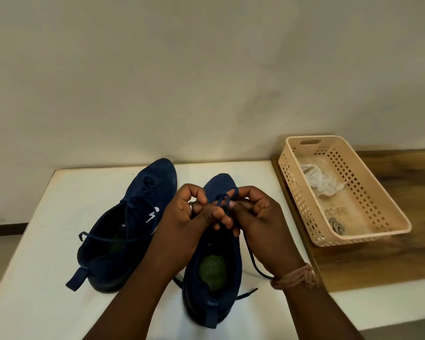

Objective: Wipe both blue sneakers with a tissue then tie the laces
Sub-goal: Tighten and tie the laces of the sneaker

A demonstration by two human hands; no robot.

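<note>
Two dark blue sneakers stand side by side on a white table [47, 278], toes pointing away from me. Over the right sneaker [214, 285], my left hand [189, 217] and my right hand [253, 214] meet above its tongue, and each pinches part of its blue lace [225, 200], which forms a small loop between my fingers. One lace end trails down past my right wrist onto the table. The left sneaker [130, 224] has a loose lace lying across its opening. A crumpled white tissue [322, 182] lies in the beige basket.
A beige perforated plastic basket [388, 212] sits on a wooden board [378, 263] at the right of the table. A plain wall rises behind the table. A thread band circles my right wrist.
</note>
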